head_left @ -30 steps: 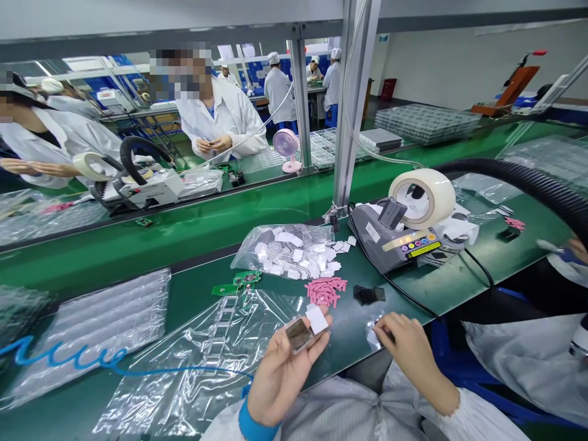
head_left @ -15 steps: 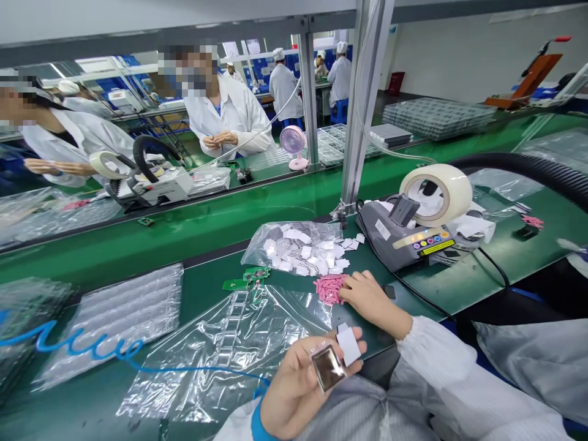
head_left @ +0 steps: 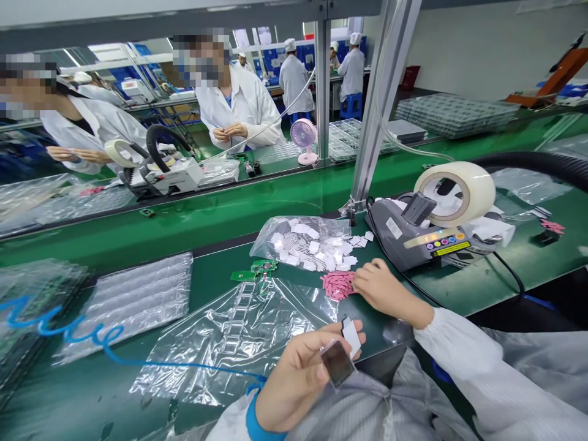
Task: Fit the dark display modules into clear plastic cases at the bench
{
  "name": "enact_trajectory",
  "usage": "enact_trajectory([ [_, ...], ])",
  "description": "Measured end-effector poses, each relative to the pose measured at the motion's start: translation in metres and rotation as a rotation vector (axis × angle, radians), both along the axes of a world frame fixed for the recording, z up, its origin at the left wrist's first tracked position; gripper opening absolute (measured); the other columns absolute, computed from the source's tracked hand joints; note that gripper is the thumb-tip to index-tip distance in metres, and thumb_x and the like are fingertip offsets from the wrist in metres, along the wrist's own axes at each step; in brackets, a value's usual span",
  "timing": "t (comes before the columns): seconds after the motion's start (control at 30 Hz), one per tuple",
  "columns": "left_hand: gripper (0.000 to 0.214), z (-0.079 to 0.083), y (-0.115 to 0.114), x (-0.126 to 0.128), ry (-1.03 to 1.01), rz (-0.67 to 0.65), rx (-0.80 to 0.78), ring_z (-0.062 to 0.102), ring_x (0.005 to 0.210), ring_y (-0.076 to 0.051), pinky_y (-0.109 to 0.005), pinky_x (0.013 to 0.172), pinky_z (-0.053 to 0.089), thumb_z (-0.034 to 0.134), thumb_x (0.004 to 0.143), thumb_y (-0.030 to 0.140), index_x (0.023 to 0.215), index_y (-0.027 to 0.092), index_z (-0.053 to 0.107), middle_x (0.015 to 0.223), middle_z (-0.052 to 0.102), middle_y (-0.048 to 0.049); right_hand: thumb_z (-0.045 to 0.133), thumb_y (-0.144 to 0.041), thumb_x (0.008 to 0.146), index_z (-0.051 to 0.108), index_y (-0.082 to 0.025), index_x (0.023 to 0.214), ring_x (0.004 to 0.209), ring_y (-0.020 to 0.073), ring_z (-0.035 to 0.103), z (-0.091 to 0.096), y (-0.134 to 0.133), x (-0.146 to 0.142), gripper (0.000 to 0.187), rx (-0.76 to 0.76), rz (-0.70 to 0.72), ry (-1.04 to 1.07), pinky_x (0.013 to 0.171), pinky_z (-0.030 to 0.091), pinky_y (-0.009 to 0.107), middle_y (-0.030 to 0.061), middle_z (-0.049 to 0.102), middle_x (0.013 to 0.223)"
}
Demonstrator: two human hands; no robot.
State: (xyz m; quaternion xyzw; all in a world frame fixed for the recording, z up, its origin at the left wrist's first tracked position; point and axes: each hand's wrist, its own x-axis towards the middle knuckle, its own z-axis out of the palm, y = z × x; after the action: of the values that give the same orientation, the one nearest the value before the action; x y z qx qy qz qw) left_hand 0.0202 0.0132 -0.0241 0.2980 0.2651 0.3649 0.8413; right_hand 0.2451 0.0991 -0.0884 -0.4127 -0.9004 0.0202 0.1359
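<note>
My left hand (head_left: 301,373), with a blue band at the wrist, is closed on a small square screen (head_left: 338,362) with a dark face and clear edges. A white rectangular piece (head_left: 351,339) with a dark tab sits among the same hand's fingers, behind the screen. Up on the bench, my right hand (head_left: 383,288) has its fingertips bent together at the right edge of a pile of pink strips (head_left: 337,285). Whatever lies between those fingertips is too small to make out. Beyond the pile lies a clear bag (head_left: 271,236) with white pieces (head_left: 315,247) spilling from it.
A grey tape dispenser (head_left: 399,239) with a large tape roll (head_left: 480,190) stands right. Green circuit boards (head_left: 264,267) lie near a flat plastic bag (head_left: 197,355). Farther left are a clear tray (head_left: 142,288) and a coiled blue cord (head_left: 68,331). Co-workers (head_left: 243,104) sit across the bench.
The view has shifted slightly. My left hand has tilted the screen, and its thumb now presses the screen's near edge. My right hand stays at the pink pile, its fingers drawn closer together.
</note>
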Motion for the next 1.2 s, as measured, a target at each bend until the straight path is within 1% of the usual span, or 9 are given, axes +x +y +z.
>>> enact_trajectory([
  [0.1,0.032,0.003,0.001,0.003,0.093,0.01,0.036,0.049,0.119,-0.028,-0.038,0.103,0.034,0.075,0.066,0.039,0.09,0.018,0.073,0.127,0.056,-0.0118,0.037,-0.018,0.095,0.058,-0.016,0.082,0.078,0.0163,0.047,0.045,-0.024,-0.001,0.025,0.027,-0.049,0.146,0.078,0.029,0.036,0.0042,0.06,0.082],
  [0.17,0.031,0.002,0.003,0.008,0.088,-0.005,0.067,0.053,0.112,-0.025,-0.036,0.101,0.035,0.073,0.067,0.039,0.09,0.019,0.072,0.119,0.06,-0.0096,0.041,-0.02,0.094,0.057,-0.019,0.079,0.08,0.0163,0.048,0.076,-0.045,-0.009,0.021,0.047,0.023,0.335,0.079,0.03,0.036,0.0011,0.06,0.078],
  [0.27,0.029,0.001,0.004,0.017,0.042,-0.053,0.097,0.055,0.106,-0.024,-0.037,0.1,0.036,0.071,0.071,0.037,0.093,0.019,0.071,0.112,0.061,-0.0083,0.045,-0.011,0.089,0.056,-0.02,0.074,0.073,0.0147,0.045,0.102,-0.069,-0.026,0.02,0.145,0.019,0.448,0.088,0.027,0.041,-0.0021,0.058,0.071],
  [0.57,0.027,-0.002,0.001,0.024,0.011,-0.074,0.093,0.054,0.108,-0.025,-0.04,0.101,0.034,0.069,0.074,0.033,0.095,0.017,0.07,0.118,0.059,-0.0101,0.043,-0.004,0.083,0.055,-0.018,0.068,0.075,0.0161,0.042,0.093,-0.076,-0.033,0.024,0.239,-0.035,0.302,0.097,0.025,0.049,-0.001,0.055,0.068],
  [0.77,0.03,-0.002,0.0,0.025,0.028,-0.096,0.057,0.053,0.106,-0.024,-0.039,0.099,0.035,0.068,0.074,0.034,0.098,0.016,0.07,0.114,0.06,-0.0104,0.042,-0.005,0.084,0.057,-0.019,0.067,0.074,0.0168,0.041,0.093,-0.078,-0.034,0.026,0.217,0.002,0.207,0.098,0.023,0.053,-0.0008,0.053,0.067],
  [0.87,0.028,-0.003,-0.001,0.025,0.031,-0.113,0.039,0.056,0.099,-0.021,-0.034,0.094,0.038,0.07,0.072,0.034,0.092,0.016,0.071,0.105,0.063,-0.0088,0.046,-0.008,0.085,0.056,-0.02,0.07,0.075,0.0164,0.044,0.099,-0.075,-0.032,0.022,0.002,0.038,0.234,0.097,0.024,0.054,-0.0011,0.053,0.071],
  [1.0,0.027,-0.007,-0.002,0.025,-0.062,-0.115,-0.08,0.059,0.079,-0.015,-0.027,0.082,0.042,0.076,0.065,0.033,0.084,0.014,0.073,0.082,0.067,-0.0041,0.059,-0.014,0.082,0.055,-0.021,0.078,0.077,0.0139,0.051,0.102,-0.065,-0.024,0.009,-0.59,0.047,0.5,0.083,0.042,0.034,-0.0032,0.054,0.076],
  [1.1,0.031,-0.011,-0.001,0.025,-0.204,-0.122,-0.176,0.062,0.093,-0.02,-0.031,0.09,0.041,0.077,0.064,0.033,0.087,0.012,0.073,0.094,0.071,-0.0091,0.06,-0.025,0.084,0.056,-0.021,0.087,0.069,0.0117,0.053,0.085,-0.059,-0.013,0.006,-0.874,-0.06,0.882,0.064,0.045,0.025,-0.0019,0.054,0.083],
  [1.2,0.028,-0.014,0.002,0.024,-0.316,-0.116,-0.195,0.061,0.106,-0.025,-0.036,0.096,0.04,0.074,0.069,0.03,0.094,0.017,0.072,0.111,0.069,-0.0104,0.059,-0.039,0.085,0.062,-0.021,0.092,0.079,0.0138,0.054,0.058,-0.06,-0.005,0.02,-0.962,-0.066,1.214,0.073,0.044,0.027,0.0011,0.056,0.088],
])
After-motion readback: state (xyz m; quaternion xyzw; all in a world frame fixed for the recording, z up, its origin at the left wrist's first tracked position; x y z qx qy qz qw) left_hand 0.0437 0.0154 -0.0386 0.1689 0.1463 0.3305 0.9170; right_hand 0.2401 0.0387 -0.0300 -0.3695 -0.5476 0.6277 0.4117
